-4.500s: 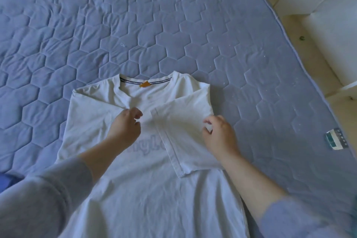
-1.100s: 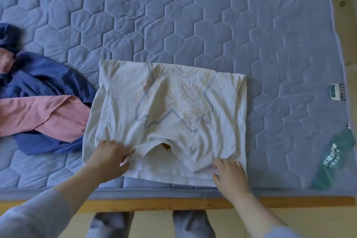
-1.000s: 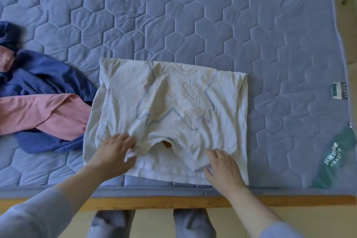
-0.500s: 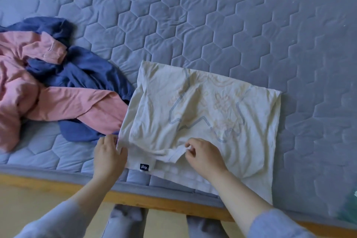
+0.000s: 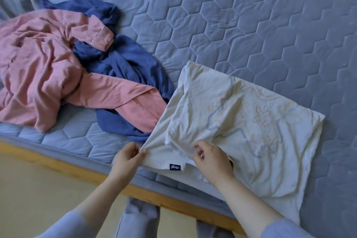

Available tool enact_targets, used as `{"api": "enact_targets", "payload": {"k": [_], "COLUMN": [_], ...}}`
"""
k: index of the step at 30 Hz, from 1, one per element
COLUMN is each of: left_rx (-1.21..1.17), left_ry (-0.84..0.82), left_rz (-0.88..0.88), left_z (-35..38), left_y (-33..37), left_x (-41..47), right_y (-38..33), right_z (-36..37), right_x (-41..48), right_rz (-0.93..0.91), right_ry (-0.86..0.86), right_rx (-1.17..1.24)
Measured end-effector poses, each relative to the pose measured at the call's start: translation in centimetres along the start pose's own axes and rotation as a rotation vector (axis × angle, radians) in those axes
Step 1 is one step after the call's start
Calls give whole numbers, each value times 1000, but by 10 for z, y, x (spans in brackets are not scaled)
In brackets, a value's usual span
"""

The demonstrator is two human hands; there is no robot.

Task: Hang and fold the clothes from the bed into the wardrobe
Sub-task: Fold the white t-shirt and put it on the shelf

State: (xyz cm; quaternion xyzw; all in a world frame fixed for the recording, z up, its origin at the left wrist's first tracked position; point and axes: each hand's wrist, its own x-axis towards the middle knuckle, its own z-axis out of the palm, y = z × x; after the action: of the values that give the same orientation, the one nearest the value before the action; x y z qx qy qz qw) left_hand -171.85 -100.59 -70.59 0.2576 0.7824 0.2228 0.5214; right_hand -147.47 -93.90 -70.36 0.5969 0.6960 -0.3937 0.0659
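Folded white T-shirt (image 5: 241, 127) lies on the quilted bed (image 5: 251, 25) at the near edge, approx 4 o'clock in view, faint print side up, small dark label (image 5: 175, 167) at its near hem.

L hand (image 5: 127, 157) at the shirt's 8 o'clock corner: fingers (image 5: 142, 153) pressed together, pinching that corner of fabric, which is drawn taut toward the hand. R hand (image 5: 211, 157) sits on the shirt's near edge, approx 6 o'clock of the garment, just right of the label; thumb and forefinger curled close over a fold of cloth, seemingly pinching it, though contact is partly hidden by the hand itself. The 2 hands are near each other, label between them.

Pink garment (image 5: 42, 67) & dark blue garment (image 5: 127, 67) lie crumpled together at 9–10 o'clock; a pink leg or sleeve and blue cloth run up to the shirt's left edge, touching or just under it, can't tell which. Wooden bed frame (image 5: 81, 170) runs below the mattress edge; grey-sleeved forearms enter from 6 o'clock.
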Motion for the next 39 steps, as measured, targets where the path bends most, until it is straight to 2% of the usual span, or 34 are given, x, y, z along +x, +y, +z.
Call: {"api": "enact_targets", "payload": {"k": [2,7,9,11,13,16,18,20,23,28,34,37,39], "left_rx": [-6,287,386,458,476,575,707,869,1044,1111,1078,1184,1235], "left_ry": [-17,119,147,143,53,-189,-327,-398,-354,-266,-465,-609,-625], "left_rz": [41,83,98,194,341,567,698,793,734,660,640,645,594], "left_z": [-10,-11,-4,5,12,26,39,55,76,91,77,66,63], "left_y": [-6,-18,-14,-7,-1,6,9,8,0,-6,-4,0,4], "left_x": [-9,1,7,4,-3,-15,-19,-20,-14,1,11,16,22], "right_y": [-8,-15,-15,-12,-5,13,28,41,51,52,63,73,82], "right_z": [2,8,10,10,12,17,22,26,32,37,35,38,38], "right_x": [3,5,0,-8,-21,-46,-63,-76,-83,-62,-69,-82,-84], "right_rz": [3,21,5,18,46,101,133,175,143,38,-16,1,8], "right_ry": [-43,-217,-157,-92,-94,-165,-158,-123,-110,3,-11,-42,-89], "right_rx": [-11,-69,-42,-18,-21,-91,-168,-243,-302,-263,-169,-193,-184]}}
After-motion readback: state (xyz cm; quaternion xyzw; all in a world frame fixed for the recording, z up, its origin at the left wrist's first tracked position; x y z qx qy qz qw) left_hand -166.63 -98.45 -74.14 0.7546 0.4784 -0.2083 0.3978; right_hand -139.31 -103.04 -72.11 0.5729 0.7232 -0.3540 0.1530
